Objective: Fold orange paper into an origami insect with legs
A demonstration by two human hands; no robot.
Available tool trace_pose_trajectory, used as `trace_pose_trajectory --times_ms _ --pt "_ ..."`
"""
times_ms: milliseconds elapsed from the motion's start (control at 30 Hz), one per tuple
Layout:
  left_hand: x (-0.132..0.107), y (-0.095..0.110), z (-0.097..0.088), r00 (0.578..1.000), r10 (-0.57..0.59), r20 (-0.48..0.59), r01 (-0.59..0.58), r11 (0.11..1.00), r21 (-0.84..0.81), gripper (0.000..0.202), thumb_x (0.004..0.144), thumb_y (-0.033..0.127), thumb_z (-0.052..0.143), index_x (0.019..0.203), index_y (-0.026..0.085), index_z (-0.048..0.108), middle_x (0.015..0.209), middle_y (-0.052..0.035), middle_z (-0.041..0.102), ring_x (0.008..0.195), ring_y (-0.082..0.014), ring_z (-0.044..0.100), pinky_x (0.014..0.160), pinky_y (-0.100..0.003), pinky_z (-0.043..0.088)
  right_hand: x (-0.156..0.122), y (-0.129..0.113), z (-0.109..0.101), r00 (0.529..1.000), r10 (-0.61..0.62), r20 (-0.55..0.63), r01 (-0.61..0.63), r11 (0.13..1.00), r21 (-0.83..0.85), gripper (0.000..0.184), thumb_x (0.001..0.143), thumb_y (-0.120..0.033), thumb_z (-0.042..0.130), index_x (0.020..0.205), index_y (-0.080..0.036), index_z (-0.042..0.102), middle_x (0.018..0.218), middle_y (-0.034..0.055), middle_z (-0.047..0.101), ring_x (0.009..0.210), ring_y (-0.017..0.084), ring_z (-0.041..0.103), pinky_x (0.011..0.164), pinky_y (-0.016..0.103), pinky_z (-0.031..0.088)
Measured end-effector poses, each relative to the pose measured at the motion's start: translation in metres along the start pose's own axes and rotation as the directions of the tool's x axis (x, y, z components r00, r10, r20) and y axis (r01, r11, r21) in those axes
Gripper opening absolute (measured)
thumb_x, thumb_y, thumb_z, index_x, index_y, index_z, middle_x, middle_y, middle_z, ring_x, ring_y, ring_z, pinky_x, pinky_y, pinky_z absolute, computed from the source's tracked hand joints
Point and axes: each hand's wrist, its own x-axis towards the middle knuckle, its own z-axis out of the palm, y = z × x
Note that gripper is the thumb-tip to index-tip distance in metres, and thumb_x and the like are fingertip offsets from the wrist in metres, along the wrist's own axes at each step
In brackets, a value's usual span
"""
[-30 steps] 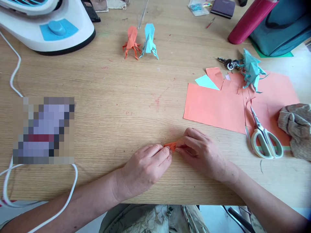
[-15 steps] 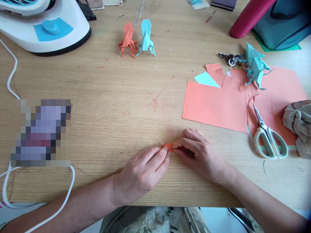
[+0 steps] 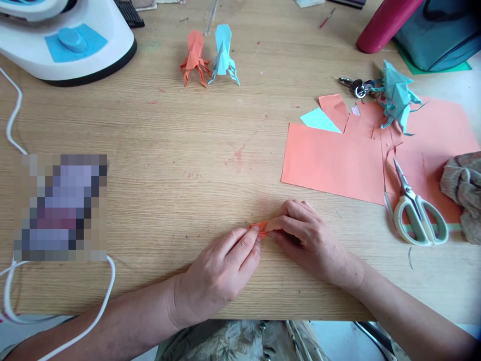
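Note:
Between my two hands, low over the table near its front edge, is a small folded piece of orange paper [image 3: 262, 226]. My left hand [image 3: 225, 265] is closed on its left end, fingertips pressed on top. From the other side my right hand [image 3: 310, 240] pinches its right end between thumb and forefinger. My fingers hide most of the folded paper, so its full shape does not show. Farther back stand an orange origami figure [image 3: 194, 55] and a light blue origami figure [image 3: 224, 52], side by side, each on thin legs.
Right of my hands lie orange paper sheets [image 3: 330, 160], scissors [image 3: 417, 213] and a grey cloth [image 3: 464, 193]. A blue-green origami figure [image 3: 398, 95] sits beside keys [image 3: 358, 87]. Behind are a magenta cylinder [image 3: 387, 25] and a teal bag [image 3: 443, 35]. A white device [image 3: 90, 55] and cable [image 3: 110, 281] are left.
The view has shifted slightly. Both hands keep their hold on the folded orange paper, with barely any finger movement.

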Motion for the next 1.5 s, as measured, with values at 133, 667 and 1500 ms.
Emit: trace_pose_trajectory --times_ms 133,667,1500 --pt "-0.0001 0.0 0.0011 1.0 -0.023 0.002 0.023 0.999 -0.026 0.026 0.1 0.006 0.048 0.11 0.002 0.072 0.118 -0.0188 0.075 0.107 -0.0285 0.073 0.095 -0.039 0.064 0.0001 0.0002 0.0002 1.0 -0.019 -0.008 0.019 1.0 -0.004 0.018 0.099 -0.011 0.056 0.103 -0.02 0.07 0.085 0.0033 0.055 0.08 0.018 0.05 0.074 0.034 0.037" --pt "-0.0008 -0.004 0.0004 0.996 -0.092 -0.02 0.09 0.992 -0.085 0.024 0.102 0.007 0.048 0.107 0.003 0.071 0.118 -0.0181 0.075 0.113 -0.0271 0.072 0.099 -0.039 0.063 -0.0001 -0.0002 -0.002 1.0 0.0 0.02 -0.001 1.0 0.024 0.031 0.099 -0.007 0.053 0.115 -0.025 0.071 0.085 0.0023 0.055 0.08 0.017 0.053 0.075 0.034 0.036" --pt "-0.0008 -0.0076 0.0028 0.999 -0.05 -0.008 0.049 0.994 -0.096 0.02 0.094 0.002 0.061 0.112 -0.004 0.07 0.118 -0.0214 0.075 0.113 -0.0309 0.072 0.1 -0.041 0.063 -0.0014 0.0017 -0.0027 0.999 -0.037 0.018 0.037 0.999 0.018 0.035 0.094 -0.002 0.053 0.113 -0.026 0.07 0.085 0.0016 0.054 0.08 0.017 0.051 0.075 0.034 0.036"
